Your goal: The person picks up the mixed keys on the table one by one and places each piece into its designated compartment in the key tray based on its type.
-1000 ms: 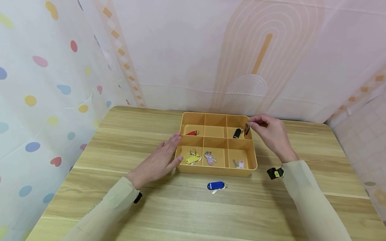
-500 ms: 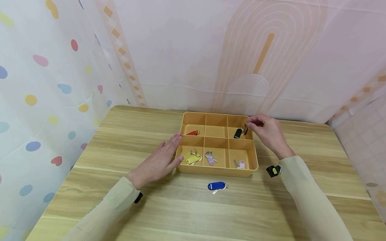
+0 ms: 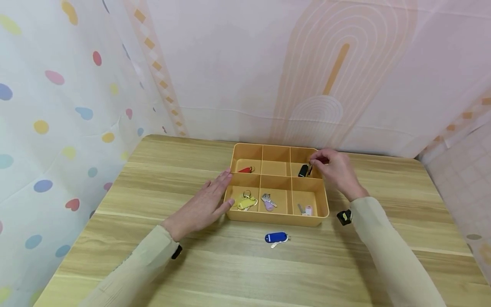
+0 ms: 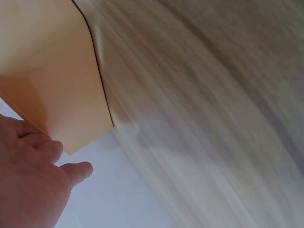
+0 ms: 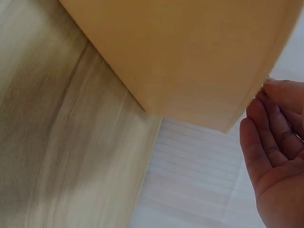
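Note:
A yellow-orange six-compartment organizer box (image 3: 274, 218) stands on the table. My left hand (image 3: 201, 209) rests its extended fingers against the box's left side; the left wrist view shows this hand (image 4: 35, 171) at the rim. My right hand (image 3: 337, 170) reaches over the right rim and pinches a narrow black key tag (image 3: 310, 169), seen almost edge-on, above the back right compartment. Beside it in that compartment lies another black key tag (image 3: 303, 171). In the right wrist view the box wall hides what this hand (image 5: 275, 142) holds.
Inside the box are a red key tag (image 3: 245, 170), a yellow one (image 3: 246, 203), a purple one (image 3: 268, 205) and a pink one (image 3: 308, 209). A blue key tag (image 3: 277, 237) with a key lies on the table (image 3: 230, 273) in front. A patterned curtain hangs behind.
My right hand has moved slightly left and lower into the back right compartment, bringing the pinched black key tag closer to the other black one. My left hand stays against the box.

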Tool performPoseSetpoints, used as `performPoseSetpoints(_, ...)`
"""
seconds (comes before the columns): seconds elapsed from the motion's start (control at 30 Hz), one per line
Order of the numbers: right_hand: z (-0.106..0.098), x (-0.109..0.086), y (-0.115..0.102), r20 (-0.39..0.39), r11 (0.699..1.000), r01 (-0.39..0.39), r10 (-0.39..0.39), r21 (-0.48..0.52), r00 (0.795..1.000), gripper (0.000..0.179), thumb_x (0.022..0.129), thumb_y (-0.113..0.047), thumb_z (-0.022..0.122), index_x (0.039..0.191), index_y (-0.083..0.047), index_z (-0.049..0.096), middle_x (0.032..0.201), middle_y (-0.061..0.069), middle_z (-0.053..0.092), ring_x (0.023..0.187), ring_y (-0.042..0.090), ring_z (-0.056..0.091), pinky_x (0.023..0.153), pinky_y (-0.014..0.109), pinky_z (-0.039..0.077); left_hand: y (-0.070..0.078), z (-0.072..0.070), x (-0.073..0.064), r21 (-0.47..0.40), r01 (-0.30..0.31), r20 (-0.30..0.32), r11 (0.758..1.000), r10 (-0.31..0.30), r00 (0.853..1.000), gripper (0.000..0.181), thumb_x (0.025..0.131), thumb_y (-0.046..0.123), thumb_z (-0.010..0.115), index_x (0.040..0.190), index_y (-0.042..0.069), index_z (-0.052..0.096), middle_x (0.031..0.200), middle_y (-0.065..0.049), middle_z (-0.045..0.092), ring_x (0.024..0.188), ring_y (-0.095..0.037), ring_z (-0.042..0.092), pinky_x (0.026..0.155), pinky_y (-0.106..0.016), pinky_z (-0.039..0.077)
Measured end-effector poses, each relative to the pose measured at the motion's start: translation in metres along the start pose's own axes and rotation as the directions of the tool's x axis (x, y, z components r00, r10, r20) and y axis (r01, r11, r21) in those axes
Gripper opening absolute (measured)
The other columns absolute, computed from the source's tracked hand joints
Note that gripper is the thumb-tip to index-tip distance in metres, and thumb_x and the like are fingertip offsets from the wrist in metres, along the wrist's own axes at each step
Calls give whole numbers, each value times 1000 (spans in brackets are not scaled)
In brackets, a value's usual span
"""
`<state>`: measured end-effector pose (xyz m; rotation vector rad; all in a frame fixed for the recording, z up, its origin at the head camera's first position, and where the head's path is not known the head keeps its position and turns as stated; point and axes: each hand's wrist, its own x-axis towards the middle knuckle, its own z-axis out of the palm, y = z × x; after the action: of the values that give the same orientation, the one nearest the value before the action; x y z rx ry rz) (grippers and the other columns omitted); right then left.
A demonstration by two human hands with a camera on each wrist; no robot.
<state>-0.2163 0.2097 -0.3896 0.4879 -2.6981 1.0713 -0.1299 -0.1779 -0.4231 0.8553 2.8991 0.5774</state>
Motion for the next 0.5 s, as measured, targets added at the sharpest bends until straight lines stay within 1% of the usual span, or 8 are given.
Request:
performPoseSetpoints(0.13, 2, 2, 3, 20, 1000, 3, -3, -12, 1000, 9, 98, -4, 69, 102, -2, 76, 103, 14, 76, 98, 32, 70, 89, 48, 57, 0, 1, 0, 6, -3, 0, 1000, 3, 1000, 75, 112, 49, 34, 165, 0, 10, 173, -11, 5, 159, -25, 8, 125, -57, 17)
performPoseSetpoints(0.23, 3, 2, 3, 28, 1000, 9, -8, -25, 1000, 9, 98, -3, 69, 103, -2, 77, 104, 14, 76, 98, 32, 70, 89, 49, 57, 0, 1, 0, 4, -5, 0, 1000, 5, 1000, 76, 112, 49, 34, 165, 0, 10, 173, -11, 5, 159, -25, 9, 125, -58, 18)
performPoseSetpoints(0.4, 3, 3, 4, 31, 997, 45, -43, -65, 999, 9, 97, -3, 71, 103, -2, 77, 104, 14, 76, 96, 32, 71, 87, 49, 58, 1, 1, 0, 4, -5, 0, 1000, 5, 1000, 76, 112, 49, 34, 165, 0, 11, 173, -11, 6, 159, -25, 9, 124, -58, 18)
performPoseSetpoints(0.5, 4, 3, 4, 36, 995, 70, -67, -74, 997, 11, 96, -2, 72, 105, 0, 78, 106, 15, 77, 97, 34, 72, 87, 50, 59, 1, 0, 1, 12, -7, 1, 1000, 7, 1000, 75, 112, 49, 34, 165, 0, 11, 174, -10, 5, 159, -25, 9, 124, -58, 19)
